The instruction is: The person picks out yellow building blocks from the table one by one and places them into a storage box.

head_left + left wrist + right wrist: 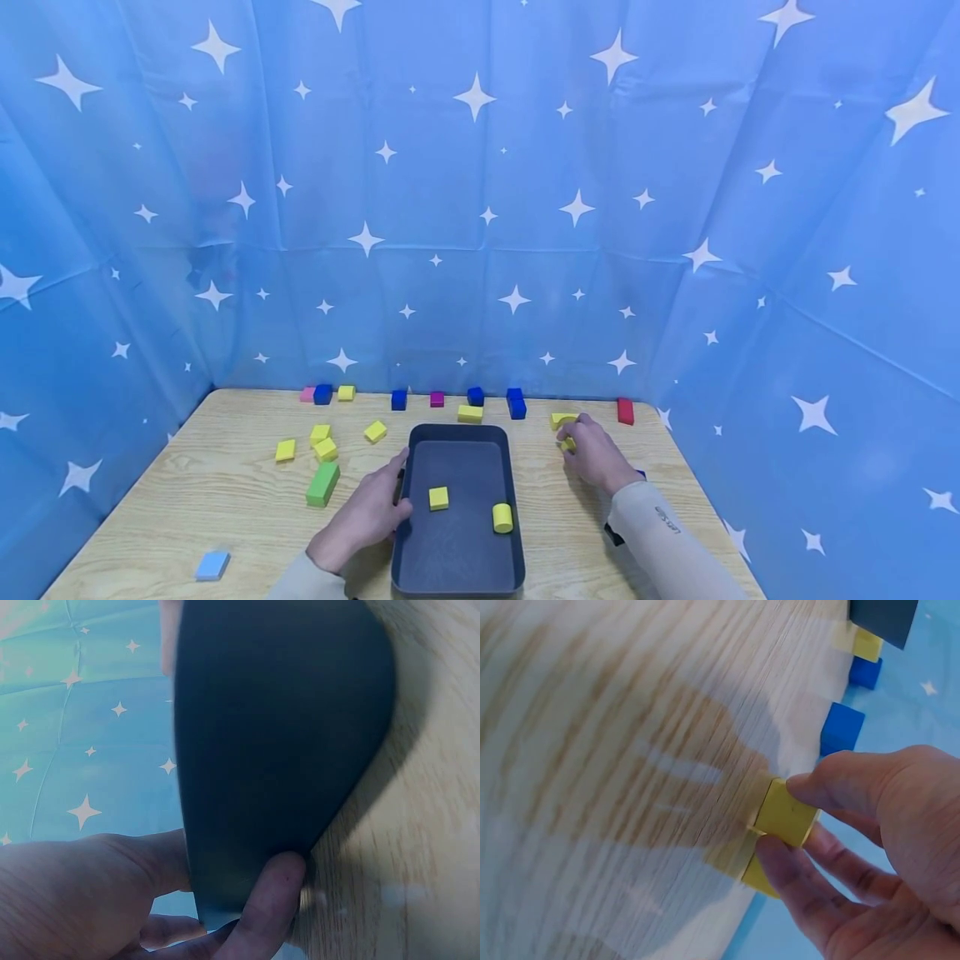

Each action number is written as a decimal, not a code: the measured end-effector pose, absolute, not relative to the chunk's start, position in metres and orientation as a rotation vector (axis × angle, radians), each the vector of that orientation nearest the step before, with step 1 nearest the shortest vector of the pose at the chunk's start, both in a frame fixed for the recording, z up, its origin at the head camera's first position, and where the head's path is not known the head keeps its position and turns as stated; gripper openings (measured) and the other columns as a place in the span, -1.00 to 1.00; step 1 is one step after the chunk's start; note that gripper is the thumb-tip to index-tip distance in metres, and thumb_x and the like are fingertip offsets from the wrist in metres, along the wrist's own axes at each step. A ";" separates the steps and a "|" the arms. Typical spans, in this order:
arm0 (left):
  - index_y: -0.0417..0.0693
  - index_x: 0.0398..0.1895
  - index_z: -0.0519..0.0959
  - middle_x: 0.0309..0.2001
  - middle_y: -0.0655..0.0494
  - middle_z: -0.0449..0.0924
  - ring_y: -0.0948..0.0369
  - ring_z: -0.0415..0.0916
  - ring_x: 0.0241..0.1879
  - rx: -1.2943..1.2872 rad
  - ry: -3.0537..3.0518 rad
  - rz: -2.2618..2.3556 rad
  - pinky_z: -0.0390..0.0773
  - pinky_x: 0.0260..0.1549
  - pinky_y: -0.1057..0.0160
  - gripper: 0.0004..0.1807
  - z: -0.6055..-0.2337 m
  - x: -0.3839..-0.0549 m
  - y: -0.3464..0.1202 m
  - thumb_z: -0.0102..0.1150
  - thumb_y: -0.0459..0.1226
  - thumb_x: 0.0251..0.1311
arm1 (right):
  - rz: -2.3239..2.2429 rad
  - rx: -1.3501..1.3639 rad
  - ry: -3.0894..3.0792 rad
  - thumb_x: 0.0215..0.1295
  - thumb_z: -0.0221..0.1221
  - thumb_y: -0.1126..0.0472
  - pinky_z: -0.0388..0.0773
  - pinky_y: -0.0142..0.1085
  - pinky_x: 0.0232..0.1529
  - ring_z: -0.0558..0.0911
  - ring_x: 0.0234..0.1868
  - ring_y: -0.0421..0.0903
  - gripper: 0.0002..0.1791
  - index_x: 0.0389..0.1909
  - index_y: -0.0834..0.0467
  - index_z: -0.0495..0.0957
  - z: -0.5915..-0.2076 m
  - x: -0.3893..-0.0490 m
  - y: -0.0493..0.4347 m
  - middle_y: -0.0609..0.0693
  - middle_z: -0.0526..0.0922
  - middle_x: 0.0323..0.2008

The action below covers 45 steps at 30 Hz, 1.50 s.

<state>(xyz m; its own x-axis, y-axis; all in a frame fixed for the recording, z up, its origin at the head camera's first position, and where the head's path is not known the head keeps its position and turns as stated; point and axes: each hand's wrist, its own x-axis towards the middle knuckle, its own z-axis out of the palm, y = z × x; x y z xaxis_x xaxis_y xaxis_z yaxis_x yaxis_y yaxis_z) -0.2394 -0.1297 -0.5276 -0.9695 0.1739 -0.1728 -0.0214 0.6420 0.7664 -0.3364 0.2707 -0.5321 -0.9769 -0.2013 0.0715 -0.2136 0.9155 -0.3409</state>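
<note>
Several right fingers (789, 876) seemingly pinch yellow block (786, 813).

One dark tray (468, 467) is counted on one table (247, 508). Yellow pieces number ten: inside the tray, one block (438, 498) and one cylinder (502, 518); outside it, eight, including one held piece (787, 814). Single pieces: green (323, 484), light blue (213, 566), pink (307, 395), magenta (437, 400), red (626, 412). Dark blue blocks (399, 401) number at least five; one spot may hold one or two, and one block is mostly hidden.
</note>
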 end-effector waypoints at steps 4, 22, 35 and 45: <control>-0.25 0.91 0.10 0.66 -0.50 0.45 0.16 0.75 -0.35 0.126 2.628 1.240 0.77 -0.48 0.12 -0.02 -0.527 -0.239 -0.130 0.33 -0.44 0.53 | 0.545 0.331 -3.039 0.43 0.53 0.43 0.85 0.12 0.35 0.78 0.15 0.07 -0.69 0.15 0.24 0.86 -0.533 -0.337 0.272 0.21 0.76 0.14; -0.28 0.90 0.09 0.64 -0.53 0.46 0.16 0.76 -0.33 0.141 2.632 1.246 0.78 -0.48 0.13 -0.02 -0.529 -0.239 -0.130 0.32 -0.45 0.52 | 0.543 0.343 -3.025 0.42 0.54 0.44 0.84 0.13 0.37 0.79 0.21 0.14 -0.69 0.14 0.25 0.87 -0.532 -0.333 0.270 0.20 0.77 0.12; -0.25 0.91 0.08 0.64 -0.49 0.47 0.15 0.71 -0.43 0.122 2.635 1.230 0.75 -0.49 0.13 -0.02 -0.530 -0.240 -0.130 0.33 -0.44 0.53 | 0.552 0.395 -3.005 0.41 0.53 0.45 0.83 0.15 0.37 0.79 0.26 0.17 -0.71 0.11 0.27 0.88 -0.533 -0.334 0.270 0.20 0.79 0.12; -0.26 0.91 0.09 0.64 -0.50 0.48 0.17 0.72 -0.40 0.129 2.642 1.228 0.75 -0.49 0.14 -0.02 -0.531 -0.240 -0.130 0.34 -0.43 0.53 | 0.544 0.381 -2.998 0.44 0.55 0.39 0.83 0.15 0.38 0.79 0.23 0.14 -0.70 0.15 0.25 0.87 -0.530 -0.332 0.265 0.21 0.77 0.14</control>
